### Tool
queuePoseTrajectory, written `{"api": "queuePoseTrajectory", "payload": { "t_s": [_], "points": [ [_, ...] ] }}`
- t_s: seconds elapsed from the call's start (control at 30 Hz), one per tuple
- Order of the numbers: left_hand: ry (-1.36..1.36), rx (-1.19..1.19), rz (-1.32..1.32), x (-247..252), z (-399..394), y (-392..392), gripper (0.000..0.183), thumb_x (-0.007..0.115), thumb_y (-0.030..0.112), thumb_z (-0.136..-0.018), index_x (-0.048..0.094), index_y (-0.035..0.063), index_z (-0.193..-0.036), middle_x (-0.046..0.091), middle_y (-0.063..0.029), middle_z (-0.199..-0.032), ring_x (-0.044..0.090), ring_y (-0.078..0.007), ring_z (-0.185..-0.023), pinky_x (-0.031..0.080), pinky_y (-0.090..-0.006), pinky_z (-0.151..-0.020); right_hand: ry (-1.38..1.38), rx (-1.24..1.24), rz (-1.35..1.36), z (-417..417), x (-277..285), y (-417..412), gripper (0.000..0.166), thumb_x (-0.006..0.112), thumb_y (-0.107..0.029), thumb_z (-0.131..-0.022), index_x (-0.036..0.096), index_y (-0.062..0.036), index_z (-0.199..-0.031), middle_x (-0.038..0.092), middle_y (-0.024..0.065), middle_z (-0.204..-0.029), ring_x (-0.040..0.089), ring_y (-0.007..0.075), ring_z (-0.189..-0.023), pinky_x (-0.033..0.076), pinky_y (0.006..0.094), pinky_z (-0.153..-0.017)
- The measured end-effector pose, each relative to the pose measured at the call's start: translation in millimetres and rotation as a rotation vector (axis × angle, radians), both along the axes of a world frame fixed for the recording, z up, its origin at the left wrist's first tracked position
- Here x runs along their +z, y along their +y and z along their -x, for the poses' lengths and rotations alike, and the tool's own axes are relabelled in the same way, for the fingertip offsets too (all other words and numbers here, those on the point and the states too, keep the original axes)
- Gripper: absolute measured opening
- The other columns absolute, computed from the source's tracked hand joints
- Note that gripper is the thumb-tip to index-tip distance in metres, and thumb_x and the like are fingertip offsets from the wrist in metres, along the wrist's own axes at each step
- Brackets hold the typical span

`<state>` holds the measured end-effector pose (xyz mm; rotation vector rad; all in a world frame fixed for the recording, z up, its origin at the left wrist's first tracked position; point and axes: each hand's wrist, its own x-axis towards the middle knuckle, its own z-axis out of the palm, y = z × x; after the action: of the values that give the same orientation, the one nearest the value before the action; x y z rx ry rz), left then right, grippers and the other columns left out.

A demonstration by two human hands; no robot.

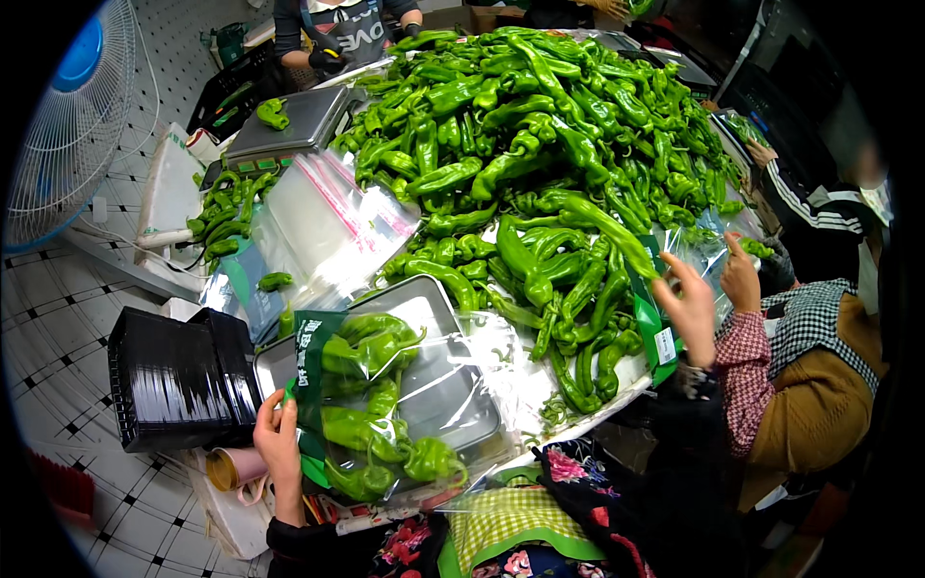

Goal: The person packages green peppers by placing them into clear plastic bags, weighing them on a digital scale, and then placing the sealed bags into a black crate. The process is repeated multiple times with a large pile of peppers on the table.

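Observation:
My left hand [278, 435] grips the green edge of a clear plastic bag [433, 383] that holds several green peppers [368, 426]. The bag lies partly over a metal tray [426, 289]. At the right, my right hand [686, 307] has its fingertips at the lower end of a long green pepper [611, 231] and appears to hold it. A large heap of green peppers [520, 137] fills the table's middle and far side. Close by my right hand is another bag with a green panel [654, 325]. A stack of empty clear bags [325, 224] lies left of the heap.
A scale [289, 126] bears one pepper at the back left. Black plastic trays [173, 376] and a pink mug [235, 469] stand at the left, beyond them a fan [72, 123]. A co-worker's hand [741, 278] is close right of mine; other people stand around the table.

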<state>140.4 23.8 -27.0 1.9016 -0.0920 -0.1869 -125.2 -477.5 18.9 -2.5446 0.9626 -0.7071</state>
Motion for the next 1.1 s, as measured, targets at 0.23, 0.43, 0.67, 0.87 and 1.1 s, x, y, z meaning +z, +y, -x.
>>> {"api": "queuePoseTrajectory", "payload": {
  "t_s": [0.23,0.43,0.67,0.87,1.1],
  "points": [
    [-0.084,-0.042,-0.051,-6,-19,2,0.030,0.061,0.020,-0.094,0.064,-0.0044,-0.111,0.064,-0.0014,-0.088,0.052,-0.0061,-0.078,0.042,-0.0208,-0.069,-0.021,0.593,-0.072,-142,-6,28,0.030,0.066,-0.022,-0.082,0.066,-0.0054,-0.106,0.064,0.0158,-0.088,0.061,0.0347,-0.084,0.049,0.0417,-0.073],
    [-0.056,-0.082,-0.154,6,-15,-4,0.033,0.054,0.022,-0.096,0.064,-0.0063,-0.110,0.068,-0.0070,-0.094,0.057,-0.0105,-0.084,0.045,-0.0254,-0.077,0.025,0.538,0.497,-299,-44,14,0.014,0.059,-0.005,-0.073,0.059,-0.0095,-0.086,0.057,0.0071,-0.088,0.056,0.0275,-0.092,0.049,0.0403,-0.068],
    [-0.061,-0.043,-0.272,8,-7,7,0.034,0.052,0.024,-0.097,0.063,-0.0065,-0.110,0.068,-0.0123,-0.097,0.061,-0.0161,-0.090,0.046,-0.0287,-0.083,0.008,0.678,0.284,-336,-73,-4,0.037,0.068,-0.012,-0.073,0.054,-0.0094,-0.107,0.058,0.0090,-0.099,0.054,0.0288,-0.098,0.044,0.0414,-0.079],
    [-0.034,-0.063,-0.237,-3,-3,9,0.040,0.043,0.028,-0.102,0.061,-0.0066,-0.106,0.054,-0.0034,-0.077,0.045,-0.0097,-0.073,0.040,-0.0267,-0.065,-0.511,0.846,-1.488,-235,7,27,0.043,0.050,-0.032,-0.100,0.048,-0.0038,-0.132,0.063,0.0041,-0.107,0.062,0.0125,-0.096,0.053,0.0281,-0.081],
    [-0.134,-0.107,-0.240,-13,-13,19,0.039,0.043,0.028,-0.102,0.060,-0.0070,-0.101,0.053,-0.0038,-0.074,0.044,-0.0111,-0.070,0.040,-0.0287,-0.064,-0.634,0.785,-2.019,-156,-20,53,0.049,0.044,-0.037,-0.101,0.045,-0.0018,-0.136,0.064,0.0110,-0.113,0.060,0.0223,-0.106,0.047,0.0361,-0.095]
  ]
}}
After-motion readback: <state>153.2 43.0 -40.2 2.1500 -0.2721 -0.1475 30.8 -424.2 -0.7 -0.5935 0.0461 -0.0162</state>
